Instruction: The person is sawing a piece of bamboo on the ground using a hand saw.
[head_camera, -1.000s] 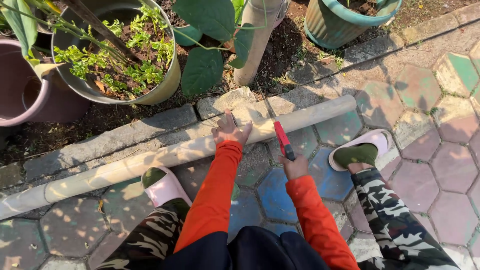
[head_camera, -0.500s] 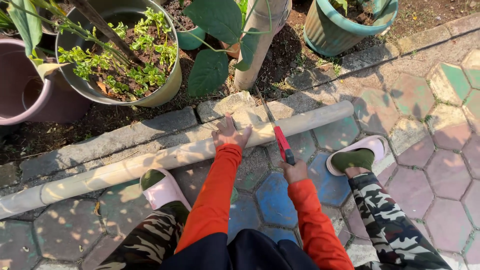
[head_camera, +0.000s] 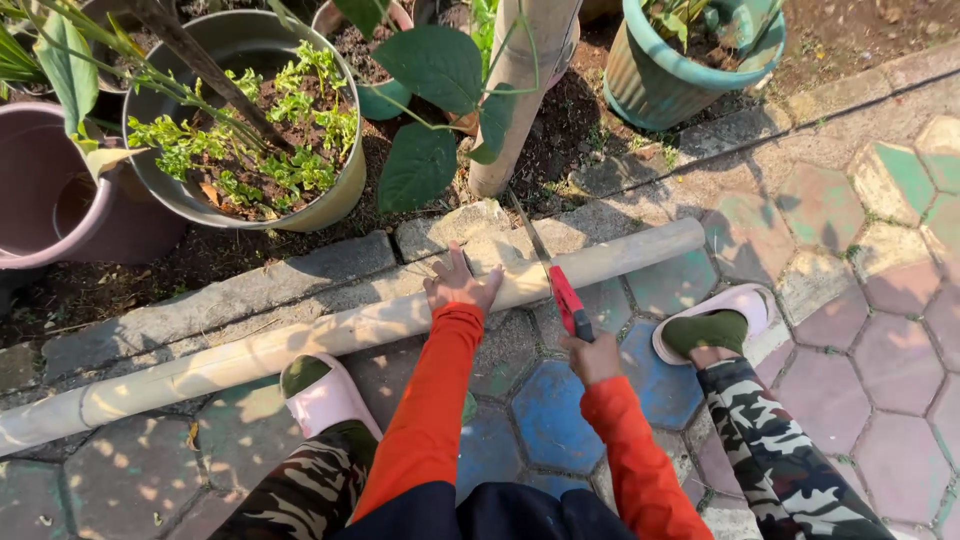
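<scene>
I am crouching over a long pale bamboo pole (head_camera: 330, 335) that is lying across the middle of the frame, from the lower left up to the right of centre, along the stone kerb (head_camera: 230, 295) and the coloured hexagon paving (head_camera: 820, 400). My left hand (head_camera: 458, 285) is pressing flat on the pole, fingers spread, not wrapped around it. My right hand (head_camera: 592, 358) is closing its grip tight around the red handle of a hand saw (head_camera: 556, 280), whose thin blade is crossing the pole just right of my left hand and pointing toward the upright trunk (head_camera: 520, 90) in the upper middle.

To do this cut well, I judge I should be keeping the blade square to the pole, pulling in long even strokes, and bearing down hard with the left palm so the round pole is not rolling. My left fingers are sitting close to the blade, so I am minding that gap. My pink slippers (head_camera: 325, 400) are bracing on either side.
</scene>
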